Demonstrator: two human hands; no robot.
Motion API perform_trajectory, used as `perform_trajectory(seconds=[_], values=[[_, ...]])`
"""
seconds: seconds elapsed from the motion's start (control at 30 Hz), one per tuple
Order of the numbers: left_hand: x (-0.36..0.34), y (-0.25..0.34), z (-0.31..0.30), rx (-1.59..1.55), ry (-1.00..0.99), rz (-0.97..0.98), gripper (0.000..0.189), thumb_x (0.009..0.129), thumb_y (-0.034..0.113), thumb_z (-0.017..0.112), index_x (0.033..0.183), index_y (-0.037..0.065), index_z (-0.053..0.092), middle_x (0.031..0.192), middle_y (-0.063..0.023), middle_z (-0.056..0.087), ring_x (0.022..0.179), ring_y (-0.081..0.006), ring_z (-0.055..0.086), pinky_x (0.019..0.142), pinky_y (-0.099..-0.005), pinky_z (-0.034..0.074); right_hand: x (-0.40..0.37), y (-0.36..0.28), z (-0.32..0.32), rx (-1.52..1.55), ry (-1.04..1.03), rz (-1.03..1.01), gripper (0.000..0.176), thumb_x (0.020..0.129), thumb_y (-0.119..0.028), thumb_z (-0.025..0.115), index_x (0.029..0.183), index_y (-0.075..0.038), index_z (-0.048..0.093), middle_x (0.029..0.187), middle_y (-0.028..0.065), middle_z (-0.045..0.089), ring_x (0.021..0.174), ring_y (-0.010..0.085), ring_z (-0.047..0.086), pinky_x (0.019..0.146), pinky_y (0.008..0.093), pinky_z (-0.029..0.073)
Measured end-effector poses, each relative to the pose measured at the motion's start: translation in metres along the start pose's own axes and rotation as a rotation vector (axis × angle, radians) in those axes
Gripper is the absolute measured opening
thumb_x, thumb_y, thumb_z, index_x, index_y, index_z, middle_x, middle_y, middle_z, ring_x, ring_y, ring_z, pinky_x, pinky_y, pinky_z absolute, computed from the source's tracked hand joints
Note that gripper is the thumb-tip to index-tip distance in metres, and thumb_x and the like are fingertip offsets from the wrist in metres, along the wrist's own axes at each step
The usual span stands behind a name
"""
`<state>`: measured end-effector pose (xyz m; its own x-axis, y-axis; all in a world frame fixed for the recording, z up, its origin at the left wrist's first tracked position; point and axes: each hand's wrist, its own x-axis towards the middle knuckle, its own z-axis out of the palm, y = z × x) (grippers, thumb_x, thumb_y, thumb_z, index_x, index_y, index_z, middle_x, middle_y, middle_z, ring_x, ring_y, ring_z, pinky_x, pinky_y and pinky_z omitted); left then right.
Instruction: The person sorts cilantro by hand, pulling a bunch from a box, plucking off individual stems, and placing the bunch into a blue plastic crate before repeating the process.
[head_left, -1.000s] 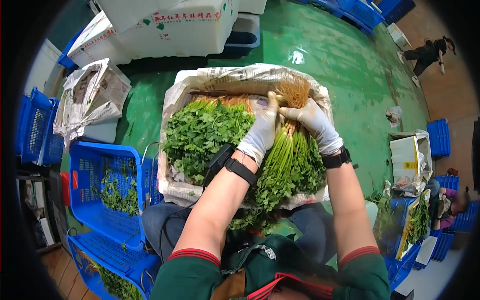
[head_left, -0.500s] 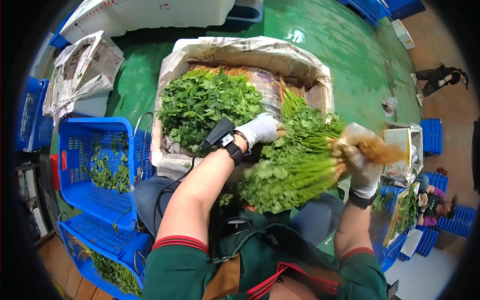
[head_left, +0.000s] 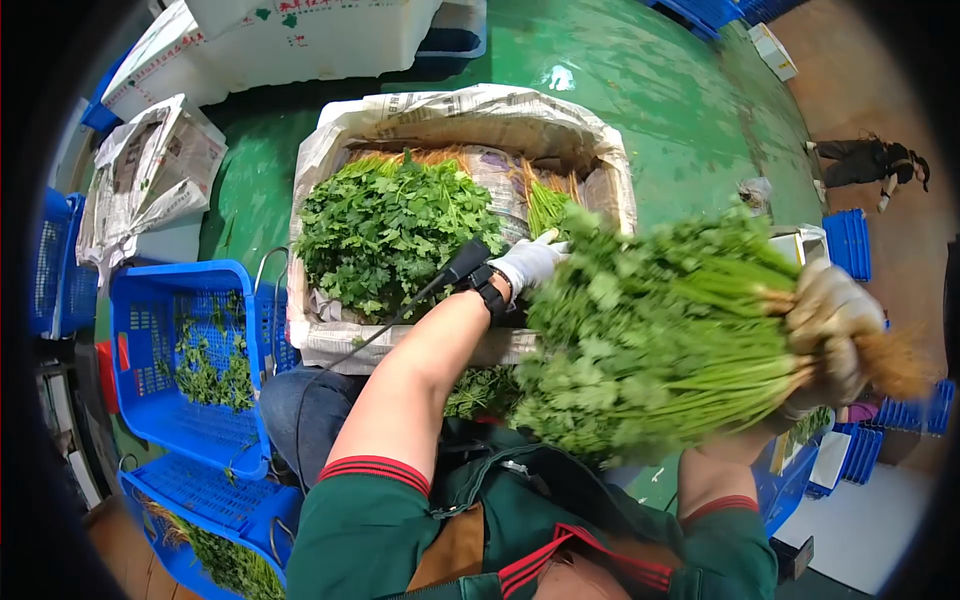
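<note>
My right hand, in a soiled white glove, is closed round the root end of a big bunch of coriander. The leaves point left and hang over my lap, and brown roots stick out past the fingers. My left hand, also gloved, reaches over the front of a newspaper-lined box. Its fingers look stretched out near the coriander stems at the box's right side; the leaves partly hide them. Another pile of coriander fills the box's left side, roots toward the back.
On the left, a blue crate holds loose leaves; a second blue crate holds more greens. Crumpled newspaper lies over a white box. White foam boxes stand behind. A person is at the far right.
My right hand has lifted the coriander bunch up and to the right, closer to the camera. My left hand stays over the box. The whole view has shifted slightly.
</note>
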<state>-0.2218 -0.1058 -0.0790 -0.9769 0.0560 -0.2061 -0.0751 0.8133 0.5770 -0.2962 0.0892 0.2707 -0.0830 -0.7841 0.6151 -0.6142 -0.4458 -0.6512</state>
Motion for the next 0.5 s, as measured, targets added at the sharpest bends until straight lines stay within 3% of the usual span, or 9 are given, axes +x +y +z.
perform_trajectory(seconds=[0.07, 0.1, 0.13, 0.2, 0.27, 0.3, 0.37, 0.43, 0.5], values=[[0.039, -0.031, 0.063, -0.223, 0.447, 0.080, 0.049, 0.078, 0.009, 0.055, 0.126, 0.014, 0.051, 0.114, -0.0097, 0.061, 0.111, -0.0302, 0.055, 0.086, -0.0389, 0.046, 0.027, -0.021, -0.002, 0.040, 0.072, 0.057, 0.018, 0.082, -0.012, 0.054, 0.073, 0.004, 0.057, 0.066, 0.0134, 0.056, 0.063, 0.0198, 0.051, 0.061, 0.0331, 0.048], [0.032, -0.027, 0.032, -0.226, 0.407, 0.038, 0.034, 0.079, 0.014, 0.056, 0.112, 0.009, 0.059, 0.100, -0.0140, 0.065, 0.093, -0.0336, 0.061, 0.079, -0.0369, 0.049, 0.018, -0.021, 0.017, -0.139, 0.512, 0.031, 0.019, 0.083, -0.009, 0.053, 0.077, 0.009, 0.059, 0.076, 0.0192, 0.058, 0.069, 0.0242, 0.056, 0.065, 0.0354, 0.051], [0.010, -0.020, 0.008, -1.113, 0.474, -0.146, 0.026, 0.081, 0.020, 0.057, 0.102, 0.007, 0.062, 0.091, -0.0094, 0.065, 0.085, -0.0264, 0.062, 0.074, -0.0344, 0.050, 0.020, -0.010, 0.015, -0.662, 0.415, -0.223, 0.016, 0.082, -0.006, 0.055, 0.085, 0.008, 0.062, 0.082, 0.0173, 0.061, 0.075, 0.0240, 0.060, 0.064, 0.0345, 0.052], [-0.078, 0.037, -0.075, -2.160, 0.748, -0.055, 0.022, 0.088, 0.023, 0.056, 0.085, 0.004, 0.065, 0.080, -0.0009, 0.063, 0.073, -0.0122, 0.059, 0.066, -0.0267, 0.048, 0.036, -0.009, 0.022, -0.153, 0.556, 0.150, 0.011, 0.082, -0.001, 0.061, 0.092, 0.003, 0.064, 0.082, 0.0081, 0.064, 0.071, 0.0160, 0.063, 0.064, 0.0277, 0.050], [-0.147, 0.070, -0.123, -0.779, 1.356, -0.277, 0.028, 0.097, 0.016, 0.044, 0.087, 0.000, 0.065, 0.083, -0.0065, 0.066, 0.071, -0.0121, 0.059, 0.066, -0.0266, 0.048, 0.031, 0.024, 0.023, -0.214, 0.641, 0.134, 0.011, 0.082, -0.001, 0.064, 0.092, 0.002, 0.064, 0.082, 0.0064, 0.066, 0.066, 0.0150, 0.063, 0.058, 0.0248, 0.050], [-0.173, 0.101, -0.140, -1.053, 1.409, -0.222, 0.036, 0.098, 0.025, 0.045, 0.084, -0.001, 0.066, 0.077, -0.0085, 0.066, 0.065, -0.0128, 0.059, 0.065, -0.0277, 0.048, 0.037, 0.014, 0.051, -0.036, 0.706, 0.126, 0.011, 0.082, -0.003, 0.063, 0.092, 0.001, 0.064, 0.083, 0.0070, 0.066, 0.066, 0.0134, 0.063, 0.059, 0.0264, 0.050], [-0.219, 0.161, -0.158, -1.070, 0.853, -0.089, 0.048, 0.096, 0.037, 0.047, 0.080, -0.003, 0.069, 0.074, -0.0113, 0.068, 0.072, -0.0147, 0.064, 0.073, -0.0267, 0.050, 0.021, 0.036, 0.068, -0.787, 0.602, -0.170, 0.020, 0.079, -0.001, 0.062, 0.099, -0.001, 0.062, 0.083, 0.0069, 0.065, 0.067, 0.0158, 0.062, 0.061, 0.0300, 0.052], [-0.221, 0.179, -0.128, -1.448, 0.234, -0.006, 0.064, 0.089, 0.053, 0.049, 0.118, -0.004, 0.056, 0.097, -0.0144, 0.067, 0.088, -0.0182, 0.065, 0.083, -0.0301, 0.049, -0.004, 0.031, 0.112, -0.308, 0.501, 0.160, 0.035, 0.076, -0.011, 0.066, 0.110, -0.004, 0.057, 0.100, 0.0095, 0.060, 0.091, 0.0257, 0.058, 0.080, 0.0392, 0.047], [-0.207, 0.174, -0.087, -1.583, 0.127, 0.100, 0.076, 0.086, 0.057, 0.049, 0.133, -0.002, 0.038, 0.118, -0.0137, 0.060, 0.101, -0.0192, 0.061, 0.089, -0.0321, 0.047, -0.090, 0.085, 0.173, -0.795, 0.188, 0.185, 0.043, 0.077, -0.016, 0.066, 0.116, -0.008, 0.052, 0.108, 0.0102, 0.055, 0.097, 0.0329, 0.052, 0.088, 0.0453, 0.040]])
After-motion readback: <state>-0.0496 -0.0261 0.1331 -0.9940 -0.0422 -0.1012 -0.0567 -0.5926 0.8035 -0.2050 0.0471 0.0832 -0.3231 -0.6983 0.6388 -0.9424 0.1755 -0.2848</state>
